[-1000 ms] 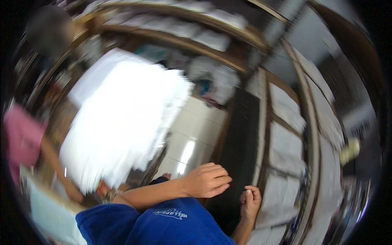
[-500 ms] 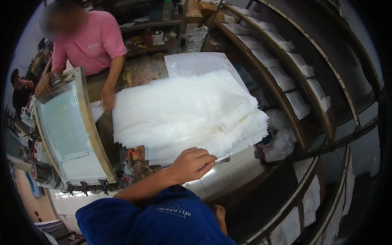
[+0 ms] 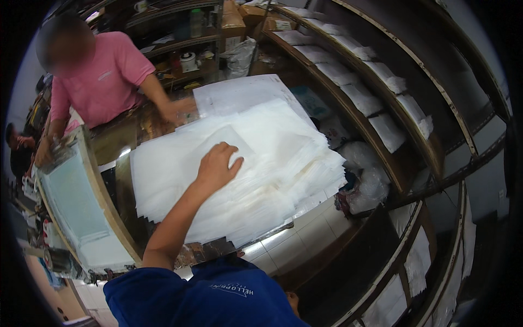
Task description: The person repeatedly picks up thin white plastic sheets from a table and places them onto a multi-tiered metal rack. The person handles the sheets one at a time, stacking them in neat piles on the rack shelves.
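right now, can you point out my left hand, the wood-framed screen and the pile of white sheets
left hand (image 3: 214, 168): head view, back of the hand
wood-framed screen (image 3: 77, 197): head view, pale panel inside the frame
pile of white sheets (image 3: 267, 166): head view, top surface, right of the hand

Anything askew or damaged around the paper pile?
Yes: the pile of white sheets beneath the person's left hand is askew. Sheets overlap unevenly, leaving fanned, ragged edges on the right instead of squared ones. Faint brownish patches show toward the front; stain or shadow, I can't tell.
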